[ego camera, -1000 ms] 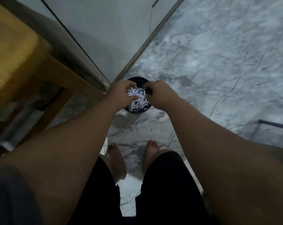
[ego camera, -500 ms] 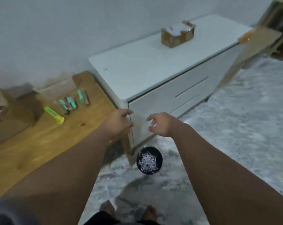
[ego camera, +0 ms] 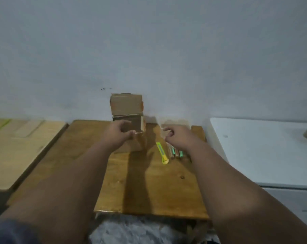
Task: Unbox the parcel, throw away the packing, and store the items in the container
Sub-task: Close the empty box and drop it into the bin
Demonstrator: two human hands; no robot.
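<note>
Both hands reach out over the table, well apart from each other. The left hand [ego camera: 118, 133] has its fingers curled, thumb and forefinger tips close together. It lies in front of the brown cardboard parcel box [ego camera: 126, 106] and hides much of the box's near face. Blur makes it impossible to tell whether it grips the box's edge or only hovers at it. The right hand [ego camera: 178, 138] has loosely curled fingers and holds nothing.

A dark blue sleeve [ego camera: 8, 233] is cut off at the near left corner. Under the arms is the brown wooden table [ego camera: 158, 191]. On it, right of the box, lies a yellow utility knife [ego camera: 162, 153]. Just beside the knife are small green and brown items [ego camera: 175, 153], partly covered by the right wrist and too blurred to name.

The box stands at the table's far edge, its flap raised against the grey wall [ego camera: 149, 50]. Beyond the right hand sits a pale, smeared container shape [ego camera: 175, 124]. A white cabinet [ego camera: 255, 152] stands on the right and a pale wooden board [ego camera: 17, 148] on the left.
</note>
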